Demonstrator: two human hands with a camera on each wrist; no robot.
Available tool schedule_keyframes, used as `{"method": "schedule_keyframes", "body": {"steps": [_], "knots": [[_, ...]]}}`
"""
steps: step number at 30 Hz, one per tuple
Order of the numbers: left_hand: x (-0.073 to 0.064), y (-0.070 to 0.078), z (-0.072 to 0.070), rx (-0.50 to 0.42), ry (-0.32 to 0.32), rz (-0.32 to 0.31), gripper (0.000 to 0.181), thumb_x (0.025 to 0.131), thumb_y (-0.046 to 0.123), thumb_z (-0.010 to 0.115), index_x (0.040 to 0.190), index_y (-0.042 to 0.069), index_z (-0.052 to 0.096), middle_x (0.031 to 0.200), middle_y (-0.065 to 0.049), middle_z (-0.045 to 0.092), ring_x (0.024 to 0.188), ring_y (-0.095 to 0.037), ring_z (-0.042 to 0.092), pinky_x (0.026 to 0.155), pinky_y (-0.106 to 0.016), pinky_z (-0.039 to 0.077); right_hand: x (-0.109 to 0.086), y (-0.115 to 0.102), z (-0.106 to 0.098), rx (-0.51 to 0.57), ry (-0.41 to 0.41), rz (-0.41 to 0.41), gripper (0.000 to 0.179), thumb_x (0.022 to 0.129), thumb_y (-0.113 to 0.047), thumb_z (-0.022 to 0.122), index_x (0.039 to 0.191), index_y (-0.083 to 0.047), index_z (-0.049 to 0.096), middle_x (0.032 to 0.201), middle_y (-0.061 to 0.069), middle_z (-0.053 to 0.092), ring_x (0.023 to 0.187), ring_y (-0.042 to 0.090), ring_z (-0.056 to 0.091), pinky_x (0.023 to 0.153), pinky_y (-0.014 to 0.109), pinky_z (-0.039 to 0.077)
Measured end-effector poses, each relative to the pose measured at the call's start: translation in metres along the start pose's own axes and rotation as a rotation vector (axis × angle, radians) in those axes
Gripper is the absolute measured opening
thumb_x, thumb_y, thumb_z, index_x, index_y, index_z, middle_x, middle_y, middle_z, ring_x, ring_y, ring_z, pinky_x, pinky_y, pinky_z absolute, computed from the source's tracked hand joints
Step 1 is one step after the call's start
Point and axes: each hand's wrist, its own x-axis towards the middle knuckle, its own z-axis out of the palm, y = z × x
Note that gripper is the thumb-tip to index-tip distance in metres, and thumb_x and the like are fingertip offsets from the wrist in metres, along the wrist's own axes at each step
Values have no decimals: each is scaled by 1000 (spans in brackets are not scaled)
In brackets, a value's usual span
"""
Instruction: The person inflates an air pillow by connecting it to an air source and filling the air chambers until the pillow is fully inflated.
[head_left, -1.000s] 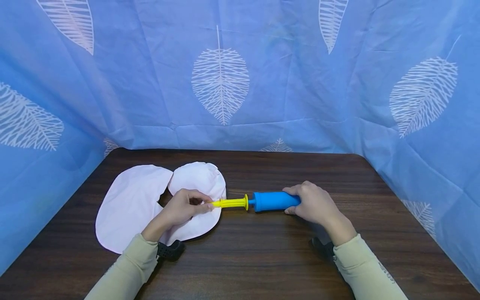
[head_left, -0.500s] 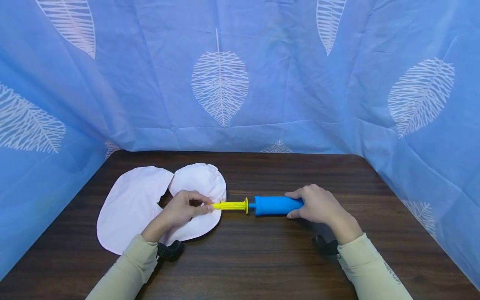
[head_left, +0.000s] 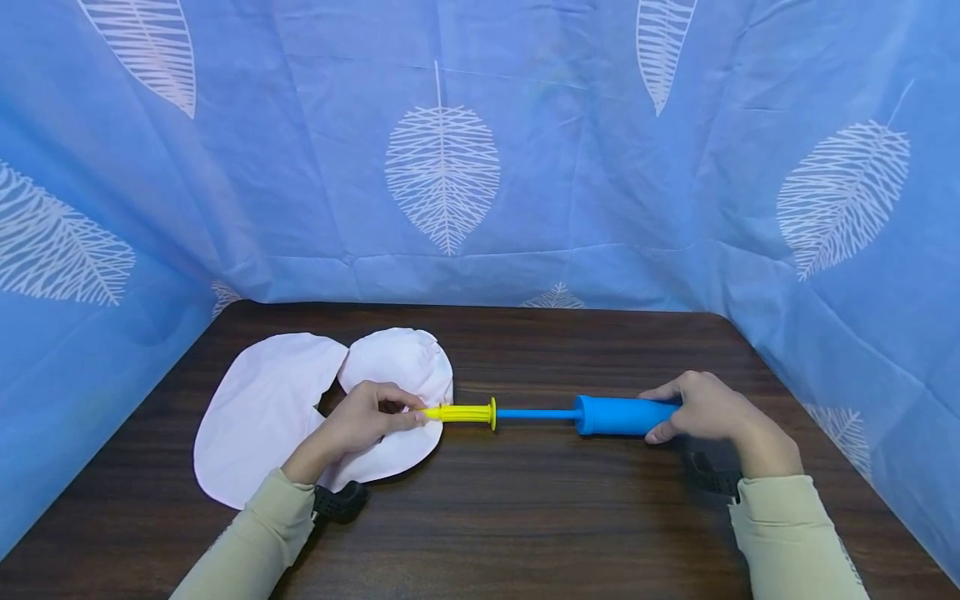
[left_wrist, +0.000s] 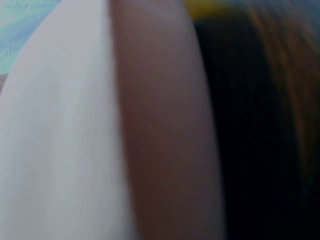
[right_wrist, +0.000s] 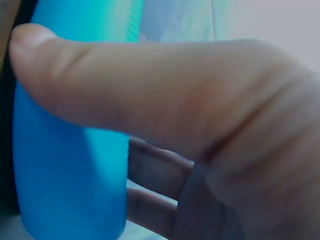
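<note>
A balloon hand pump lies across the middle of the table in the head view, with a blue barrel (head_left: pixel 626 416), a thin blue rod (head_left: pixel 536 414) and a yellow nozzle (head_left: pixel 467 412) with a round flange. My left hand (head_left: pixel 367 417) pinches the tip of the nozzle between thumb and fingers, over a flat pale pink, two-lobed piece (head_left: pixel 262 417). Round the barrel's right end curl the fingers and thumb of my right hand (head_left: pixel 705 407). In the right wrist view the thumb (right_wrist: pixel 110 85) lies across the barrel. The left wrist view is dark and blurred.
A dark wood-grain table (head_left: pixel 525 517) carries everything. Blue cloth (head_left: pixel 570 167) with white leaf prints hangs behind it and along both sides. Each wrist has a black band (head_left: pixel 341 502) below a beige sleeve (head_left: pixel 247 533).
My right hand has drawn the blue barrel to the right, and much more of the blue rod shows between barrel and flange. The left hand has stayed in place on the nozzle.
</note>
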Motion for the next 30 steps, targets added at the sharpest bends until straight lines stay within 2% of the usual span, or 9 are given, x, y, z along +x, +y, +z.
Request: {"method": "schedule_keyframes", "body": {"steps": [4,8,13,19,25,30], "knots": [[-1,-1,0,-15,-5,-12,20,92,18,85,111,13,85,88,-2,69,71,-20,53,58,-26,44,-2,4,-1,2,0,12,68,73,-37,99,131,-8,78,137,33,68,112,40,63,82,43,53],[-1,-2,-1,-25,-4,-8,20,92,17,85,111,13,85,86,-2,67,72,-19,52,59,-25,43,0,-3,2,-30,10,-10,68,74,-35,98,132,-7,77,136,31,69,111,39,65,83,48,56],[-1,-3,-1,-25,-5,-8,20,93,18,85,112,12,85,85,-2,67,74,-20,52,60,-25,42,5,-29,12,-77,35,-56,65,78,-32,97,135,-8,76,134,27,72,113,40,68,87,56,58],[0,-1,-1,-20,0,11,19,93,19,85,111,13,86,86,-2,68,78,-20,54,62,-26,44,13,-69,37,-173,149,-156,61,84,-29,93,138,-10,73,135,22,73,118,41,70,92,61,58],[0,-1,0,-9,7,-3,20,93,19,85,112,14,86,87,-2,69,80,-20,54,64,-26,45,14,-102,59,-309,250,-258,60,88,-31,90,141,-9,71,134,18,73,119,38,69,91,56,62],[-1,2,0,-17,6,-20,21,93,18,84,113,13,86,89,-3,69,75,-20,54,60,-25,45,15,-109,68,-384,293,-275,66,90,-47,86,141,-10,70,131,16,74,117,35,70,89,53,63]]}}
